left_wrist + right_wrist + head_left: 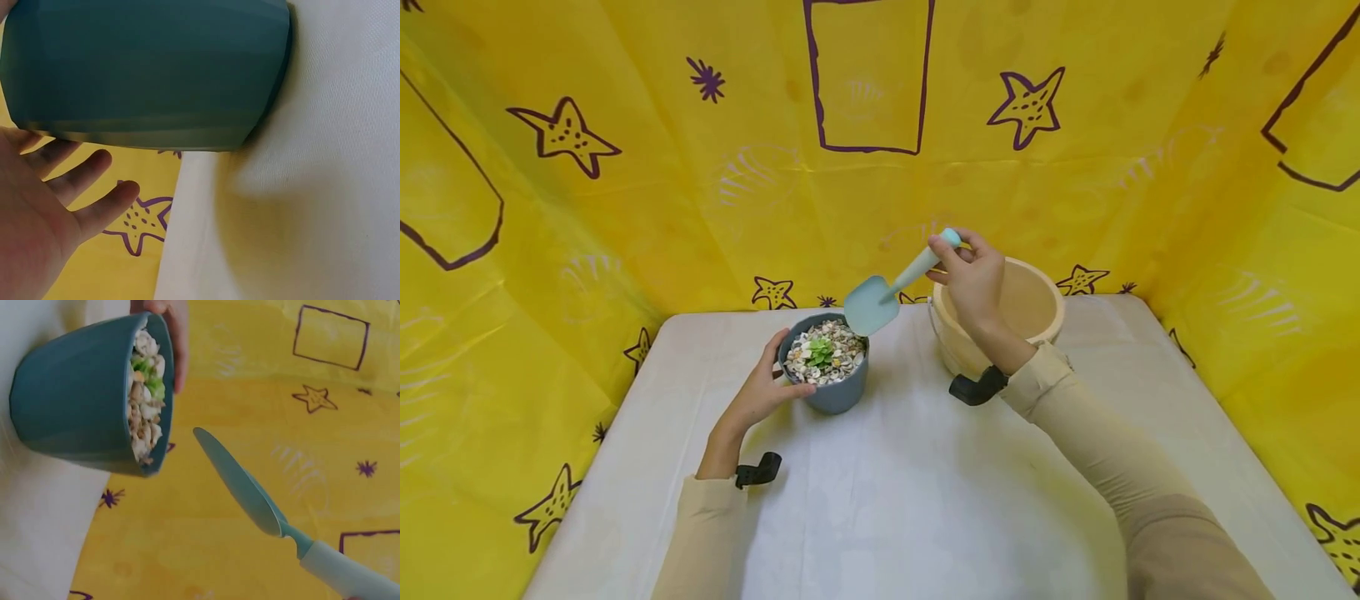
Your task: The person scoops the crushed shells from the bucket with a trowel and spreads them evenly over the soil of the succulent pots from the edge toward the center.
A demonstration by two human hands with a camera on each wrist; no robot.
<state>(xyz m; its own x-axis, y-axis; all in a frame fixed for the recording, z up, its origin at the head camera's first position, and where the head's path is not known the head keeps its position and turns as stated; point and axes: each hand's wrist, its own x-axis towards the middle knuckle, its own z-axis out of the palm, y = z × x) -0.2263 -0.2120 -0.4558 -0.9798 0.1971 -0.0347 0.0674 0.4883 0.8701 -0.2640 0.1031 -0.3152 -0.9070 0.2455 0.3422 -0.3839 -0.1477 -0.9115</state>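
My left hand (762, 389) holds a blue-grey plant pot (837, 395) at its rim, the thumb on the near side and the fingers at the left. The pot stands upright on the table. Pale pebble-like pieces (842, 343) fill it around a small green succulent (820, 353). In the left wrist view, several fingers (103, 209) reach out beside the pot wall (144, 75). My right hand (977, 282) pinches the handle end of a light blue trowel (871, 307). The trowel's blade points down-left, just above the pot's right rim; in the right wrist view the blade (237, 484) is apart from the pot.
A cream bucket (952, 354) stands right of the pot, partly behind my right forearm. White cloth covers the table (895, 500). Yellow sheeting (865, 200) with drawn starfish rises at the back and both sides.
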